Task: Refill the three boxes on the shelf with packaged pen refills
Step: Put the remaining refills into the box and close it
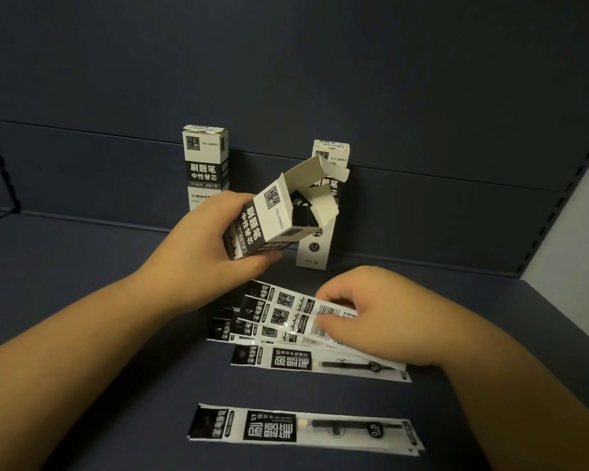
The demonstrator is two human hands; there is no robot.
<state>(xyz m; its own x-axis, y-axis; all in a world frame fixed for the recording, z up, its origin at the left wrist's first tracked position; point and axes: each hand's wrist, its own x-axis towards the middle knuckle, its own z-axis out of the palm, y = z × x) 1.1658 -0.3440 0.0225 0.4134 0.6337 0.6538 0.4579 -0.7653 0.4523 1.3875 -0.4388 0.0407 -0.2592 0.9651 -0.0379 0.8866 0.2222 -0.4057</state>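
My left hand (204, 243) grips a black-and-white refill box (272, 215), tilted with its top flaps open and dark refills showing inside. Two more boxes stand upright against the shelf's back wall: one at the left (204, 164), one (323, 212) partly hidden behind the tilted box. My right hand (371, 311) pinches the end of a fanned stack of packaged pen refills (286, 317) lying on the shelf. Another packaged refill (320, 362) lies just below the stack, and a single one (303, 430) lies nearest me.
The dark blue shelf floor (116, 266) stretches out to both sides. The shelf's back wall (422, 147) is close behind the boxes. A perforated upright and a pale side panel (575, 239) bound the shelf at the right.
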